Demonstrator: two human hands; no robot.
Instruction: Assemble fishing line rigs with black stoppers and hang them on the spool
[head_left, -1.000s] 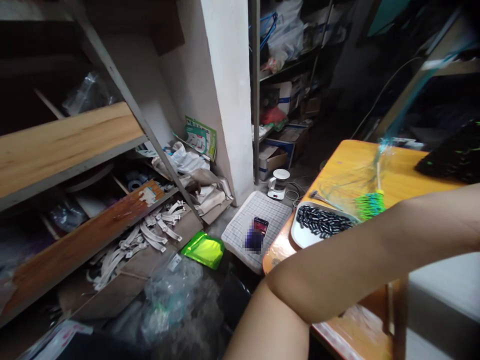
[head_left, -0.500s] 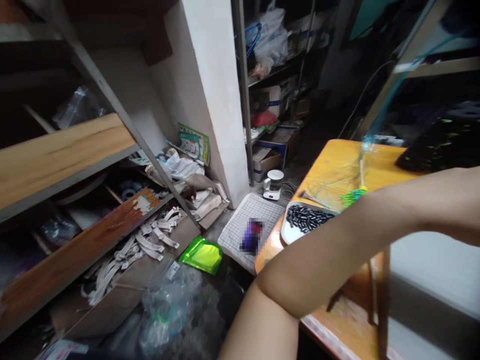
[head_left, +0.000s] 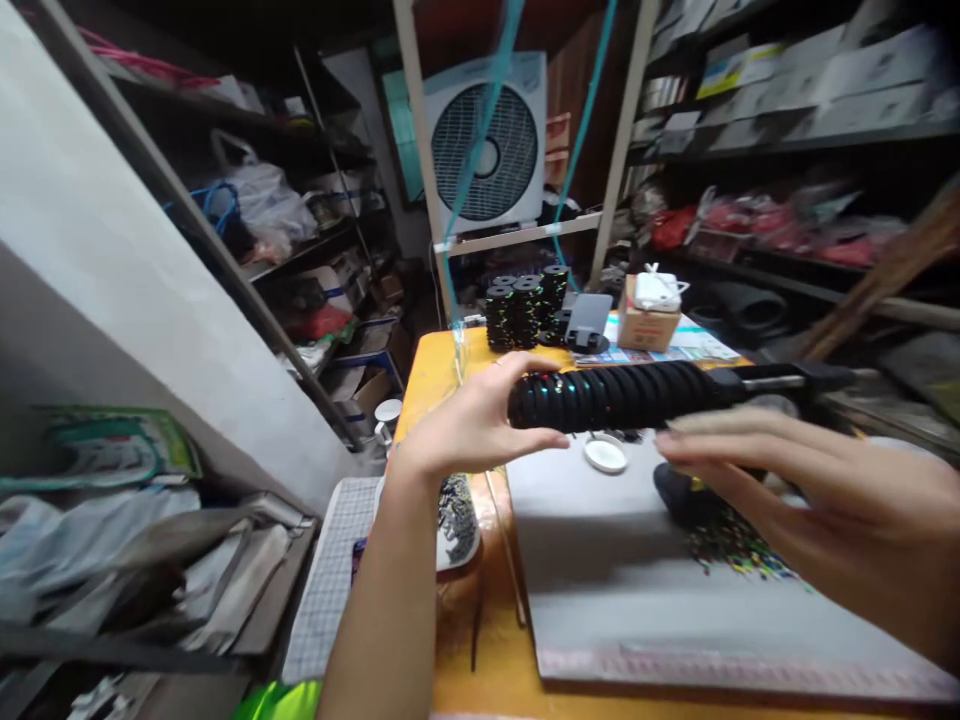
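Beads strung in a long black stack (head_left: 615,395) are now hanging in front of the person, the left hand (head_left: 480,425) pinching the near end. The right hand (head_left: 810,500), fingers spread and holding nothing, is hovering just below it. A moment ago only a forearm was crossing the view; beyond the hands, the bead stacks (head_left: 525,310) and fan (head_left: 487,140) are coming into sight.

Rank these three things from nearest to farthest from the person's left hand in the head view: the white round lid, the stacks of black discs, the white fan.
From the left hand:
1. White round lid, on the grey mat just right of it.
2. Stacks of black discs, at the table's far edge.
3. White fan, up behind the table.
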